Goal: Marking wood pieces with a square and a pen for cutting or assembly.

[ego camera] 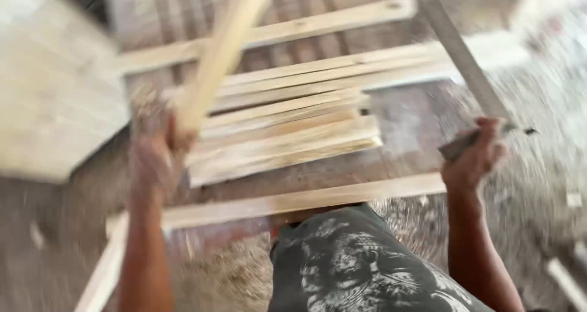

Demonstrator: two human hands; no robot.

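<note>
The left hand (156, 150) is closed around a long wood stick (223, 46) that points up and away. The right hand (474, 156) grips a flat metal blade (468, 64) on the right. Between the hands, a pile of sticks (287, 132) lies on a bench (403, 122).

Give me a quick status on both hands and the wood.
Left hand gripping a wooden strip, raised. Right hand gripping a long metal blade. Stack of cut strips lies between them on the boards. Picture blurred; nothing seen blocking.
</note>
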